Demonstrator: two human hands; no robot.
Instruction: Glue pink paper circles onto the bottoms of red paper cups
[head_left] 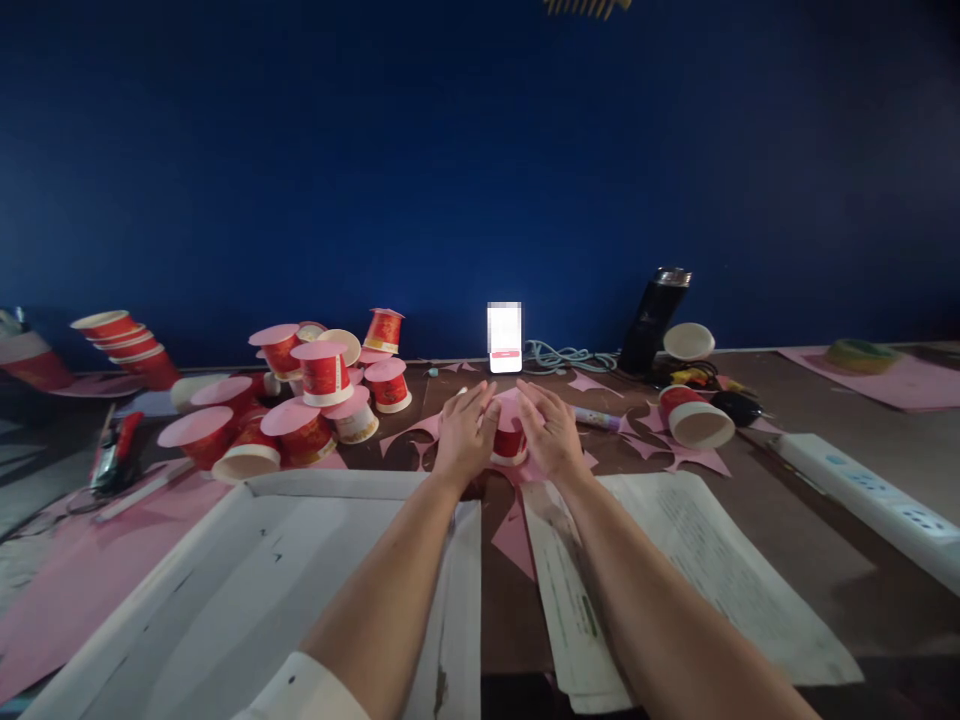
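In the head view, a red paper cup (pixel 509 444) stands upside down near the middle of the table, a pink paper disc (pixel 509 408) on its upturned base. My left hand (pixel 466 432) lies along the left side of the cup and disc, its fingers stretched forward. On the opposite side is my right hand (pixel 550 428), fingers also extended, touching the disc's edge. Pink paper scraps (pixel 514 541) lie beneath and around the cup.
Several red cups with pink discs (pixel 322 374) are piled at left, beside stacked cups (pixel 135 345). A lit phone (pixel 505 338) stands behind my hands. At right are a black bottle (pixel 655 318), a tipped cup (pixel 696 418) and a power strip (pixel 874 500). A white tray (pixel 360 484) lies in front.
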